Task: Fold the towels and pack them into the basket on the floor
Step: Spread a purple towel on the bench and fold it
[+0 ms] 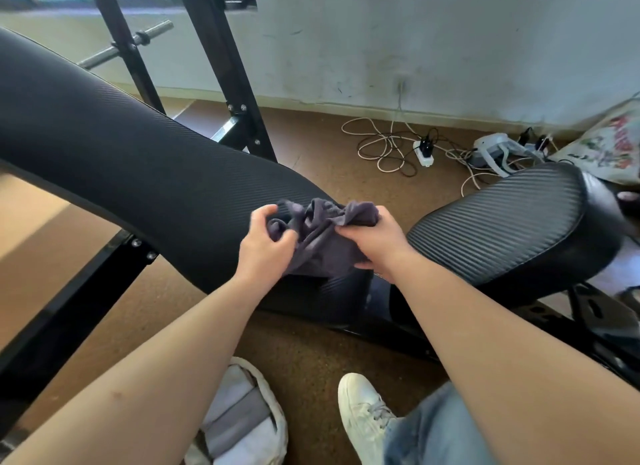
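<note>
Two hands work at one towel in the head view, the only view we have. We see the left hand (266, 245) with its fingers curled round the left edge of a crumpled dark grey towel (322, 227), and the right hand (375, 245) pinching a bunched fold on its right side, so both are clamped on the cloth and sit close together. The towel lies unfolded on the near end of the black padded counter (138, 160), beside the gap before a second ribbed pad (502, 222).

Below our left forearm, a white basket (273, 400) stands on the brown floor (311, 354), with folded towels (239, 414), grey and white, inside it. Just right of it we see a white shoe (363, 416). By the far wall a power strip (424, 151) lies among loose cables.
</note>
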Motion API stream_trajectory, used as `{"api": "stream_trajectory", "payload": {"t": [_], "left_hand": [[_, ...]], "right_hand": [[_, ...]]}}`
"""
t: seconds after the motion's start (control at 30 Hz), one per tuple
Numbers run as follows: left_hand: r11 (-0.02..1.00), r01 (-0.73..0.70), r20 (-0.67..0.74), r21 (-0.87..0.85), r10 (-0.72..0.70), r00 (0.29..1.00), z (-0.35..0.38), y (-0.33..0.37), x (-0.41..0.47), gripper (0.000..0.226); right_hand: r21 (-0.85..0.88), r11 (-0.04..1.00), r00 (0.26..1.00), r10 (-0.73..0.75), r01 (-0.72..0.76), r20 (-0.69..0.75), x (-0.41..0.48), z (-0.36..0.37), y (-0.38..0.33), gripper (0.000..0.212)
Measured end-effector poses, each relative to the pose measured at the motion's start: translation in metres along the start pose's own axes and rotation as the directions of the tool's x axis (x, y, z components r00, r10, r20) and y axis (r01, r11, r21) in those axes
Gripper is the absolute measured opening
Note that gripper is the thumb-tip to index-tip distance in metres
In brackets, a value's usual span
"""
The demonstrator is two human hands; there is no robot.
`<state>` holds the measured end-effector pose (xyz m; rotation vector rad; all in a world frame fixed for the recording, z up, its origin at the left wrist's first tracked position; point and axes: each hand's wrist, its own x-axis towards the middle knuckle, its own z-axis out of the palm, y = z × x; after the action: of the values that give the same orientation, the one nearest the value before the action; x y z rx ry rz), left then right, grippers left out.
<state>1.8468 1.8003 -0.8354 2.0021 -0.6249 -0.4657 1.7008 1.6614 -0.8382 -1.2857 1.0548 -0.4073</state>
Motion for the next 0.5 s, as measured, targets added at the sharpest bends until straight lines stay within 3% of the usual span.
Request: {"api": "stream_trajectory", "payload": {"t": [0.07,0.13,0.2,0.27,0.37,0.43,0.47,0.5], "left_hand": [[0.886,-0.223,0.183,0.407,0.161,0.970,-0.006,-0.007,-0.007,0.069],[0.655,-0.360,0.336,0.665,0.168,0.927,-0.005,-0.013,-0.011,0.079],[0.490,-0.413,0.381,0.767,0.169,0.909,0.000,-0.018,-0.014,0.064],[0.447,-0.403,0.355,0.799,0.190,0.915,0.004,-0.020,-0.018,0.047],[0.488,-0.393,0.323,0.779,0.224,0.919,0.010,-0.023,-0.020,0.042],[0.702,-0.308,0.238,0.642,0.199,0.951,0.012,-0.024,-0.021,0.036],[0.827,-0.243,0.175,0.508,0.177,0.969,0.012,-0.022,-0.022,0.028],[0.912,-0.190,0.123,0.363,0.155,0.980,0.012,-0.020,-0.022,0.019]], "right_hand": [[-0.004,1.000,0.999,-0.013,0.013,-0.039,-0.001,-0.001,-0.005,0.036],[-0.057,0.998,0.999,0.000,-0.002,-0.033,-0.002,-0.001,-0.007,0.035],[-0.141,0.990,0.999,0.036,-0.030,0.036,-0.004,-0.001,-0.006,0.036],[-0.278,0.960,0.993,0.073,-0.044,0.096,-0.005,0.000,-0.003,0.036],[-0.622,0.783,1.000,0.014,-0.013,-0.004,-0.005,-0.003,-0.001,0.046],[-0.768,0.640,0.999,-0.037,0.022,-0.002,-0.007,-0.005,-0.002,0.051],[-0.780,0.623,0.998,-0.024,0.058,0.055,-0.008,-0.005,-0.001,0.043],[-0.730,0.680,0.993,0.021,0.069,0.113,-0.009,-0.005,0.002,0.031]]}}
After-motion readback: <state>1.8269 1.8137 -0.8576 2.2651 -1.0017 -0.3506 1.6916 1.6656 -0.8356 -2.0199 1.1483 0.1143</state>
